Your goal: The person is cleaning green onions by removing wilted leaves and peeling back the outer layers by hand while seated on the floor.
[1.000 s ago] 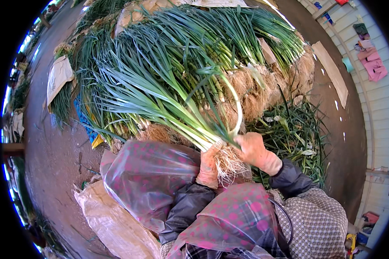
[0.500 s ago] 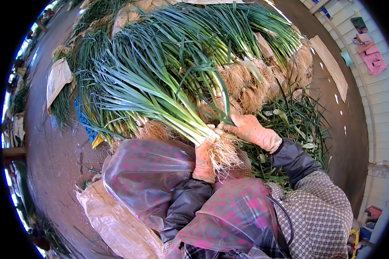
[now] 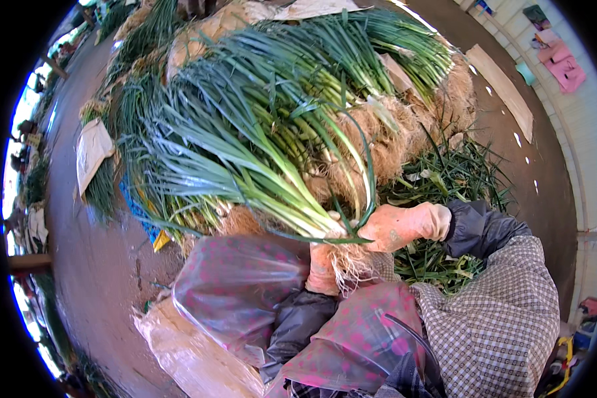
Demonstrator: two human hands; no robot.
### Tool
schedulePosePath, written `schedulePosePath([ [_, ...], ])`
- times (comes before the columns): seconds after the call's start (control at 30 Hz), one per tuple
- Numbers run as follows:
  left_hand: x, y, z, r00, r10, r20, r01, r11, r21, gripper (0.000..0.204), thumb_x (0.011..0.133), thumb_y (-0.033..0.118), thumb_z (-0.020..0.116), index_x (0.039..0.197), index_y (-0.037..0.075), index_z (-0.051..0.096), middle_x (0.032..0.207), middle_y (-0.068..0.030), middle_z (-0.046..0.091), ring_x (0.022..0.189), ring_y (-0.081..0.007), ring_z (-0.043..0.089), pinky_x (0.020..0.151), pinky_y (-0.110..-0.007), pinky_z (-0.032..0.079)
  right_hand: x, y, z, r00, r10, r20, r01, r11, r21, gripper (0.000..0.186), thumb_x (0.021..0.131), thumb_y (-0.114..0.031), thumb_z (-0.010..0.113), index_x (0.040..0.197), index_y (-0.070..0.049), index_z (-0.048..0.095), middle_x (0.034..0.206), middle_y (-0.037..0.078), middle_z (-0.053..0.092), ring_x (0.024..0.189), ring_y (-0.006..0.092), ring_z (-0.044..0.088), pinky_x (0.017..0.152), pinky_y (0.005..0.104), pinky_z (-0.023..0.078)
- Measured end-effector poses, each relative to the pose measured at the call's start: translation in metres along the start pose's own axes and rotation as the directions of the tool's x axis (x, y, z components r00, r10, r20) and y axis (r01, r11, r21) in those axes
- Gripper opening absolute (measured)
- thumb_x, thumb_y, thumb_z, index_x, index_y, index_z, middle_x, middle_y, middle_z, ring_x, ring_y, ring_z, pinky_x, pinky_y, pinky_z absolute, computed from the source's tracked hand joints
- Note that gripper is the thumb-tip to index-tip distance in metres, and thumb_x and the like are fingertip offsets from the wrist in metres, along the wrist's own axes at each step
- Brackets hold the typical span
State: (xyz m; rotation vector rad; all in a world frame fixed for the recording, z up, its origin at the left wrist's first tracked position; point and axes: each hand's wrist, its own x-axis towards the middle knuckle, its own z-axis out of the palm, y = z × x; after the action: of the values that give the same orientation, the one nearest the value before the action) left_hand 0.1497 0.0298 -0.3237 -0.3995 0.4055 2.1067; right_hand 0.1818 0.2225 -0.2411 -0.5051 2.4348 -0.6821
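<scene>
A bunch of green garlic (image 3: 282, 169) slants across my lap, its long leaves fanning to the upper left and its white bulb ends toward me. My left hand (image 3: 322, 273), in an orange glove, is closed around the bulb end from below; most of its fingers are hidden behind the stems. Pale roots (image 3: 350, 266) hang beside that hand. My right hand (image 3: 404, 227), gloved alike, is pinched at the bunch's right side on a long green leaf (image 3: 286, 235) that crosses the stems just above the bulbs. Another leaf length loops up above the right hand.
A large heap of green garlic (image 3: 351, 73) with brown roots lies ahead. Loose leaf scraps (image 3: 454, 176) cover the ground at right. Plastic sheeting with pink dots (image 3: 242, 285) covers my knees. A pale sack (image 3: 192, 348) lies at lower left, and a flat board (image 3: 501, 89) at far right.
The right hand has moved slightly down and closer against the bunch. The long leaf now runs across the stems and loops higher at right. The left hand keeps its hold.
</scene>
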Motion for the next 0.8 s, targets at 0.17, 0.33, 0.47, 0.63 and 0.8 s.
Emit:
schedulePosePath([
  [0.17,0.003,-0.002,-0.001,0.993,-0.101,0.054,0.104,0.992,-0.070,0.033,0.088,0.006,0.052,0.121,0.006,0.047,0.102,-0.0116,0.060,0.087,-0.0241,0.062,0.078,-0.039,0.054,-0.001,0.012,-0.031,0.995,0.096,-0.012,-0.073,0.823,0.563,0.035,0.093,-0.035,0.055,0.086,-0.001,0.061,0.062,0.015,0.053,0.054,0.0209,0.050,0.053,0.0387,0.040],
  [0.33,0.010,-0.002,0.017,0.997,0.037,0.064,-0.043,0.996,0.084,0.032,0.087,0.007,0.055,0.118,0.005,0.050,0.102,-0.0116,0.060,0.088,-0.0243,0.062,0.077,-0.037,0.054,0.013,0.027,-0.026,0.887,0.353,-0.299,-0.359,0.933,0.038,0.038,0.086,-0.043,0.058,0.091,-0.006,0.062,0.066,0.017,0.061,0.064,0.0350,0.062,0.055,0.0429,0.047],
  [0.47,0.010,0.006,-0.001,0.997,-0.065,0.034,0.061,0.993,0.100,0.028,0.086,0.005,0.054,0.114,0.000,0.052,0.098,-0.0116,0.060,0.083,-0.0205,0.062,0.075,-0.035,0.054,0.023,0.019,0.006,0.982,0.143,-0.120,-0.163,0.969,-0.184,0.019,0.080,-0.024,0.056,0.087,-0.006,0.060,0.071,0.018,0.064,0.069,0.0386,0.064,0.060,0.0483,0.050],
  [0.63,0.022,-0.001,0.009,0.987,0.132,0.089,-0.134,0.991,0.009,0.031,0.084,0.000,0.058,0.114,0.001,0.051,0.098,-0.0092,0.059,0.088,-0.0196,0.061,0.077,-0.030,0.052,0.023,-0.044,-0.004,0.918,-0.318,0.237,0.225,0.910,0.349,0.035,0.089,-0.036,0.053,0.085,-0.002,0.060,0.077,0.012,0.065,0.072,0.0223,0.062,0.069,0.0393,0.050],
  [0.8,0.011,0.016,0.006,0.980,0.149,0.129,-0.153,0.988,0.025,0.027,0.085,0.001,0.056,0.111,0.001,0.052,0.097,-0.0110,0.060,0.092,-0.0193,0.060,0.085,-0.030,0.050,-0.028,-0.025,-0.047,0.877,0.450,0.165,-0.370,0.415,0.831,0.049,0.094,-0.050,0.049,0.099,-0.003,0.063,0.076,0.002,0.063,0.059,0.0064,0.054,0.054,0.0197,0.045],
])
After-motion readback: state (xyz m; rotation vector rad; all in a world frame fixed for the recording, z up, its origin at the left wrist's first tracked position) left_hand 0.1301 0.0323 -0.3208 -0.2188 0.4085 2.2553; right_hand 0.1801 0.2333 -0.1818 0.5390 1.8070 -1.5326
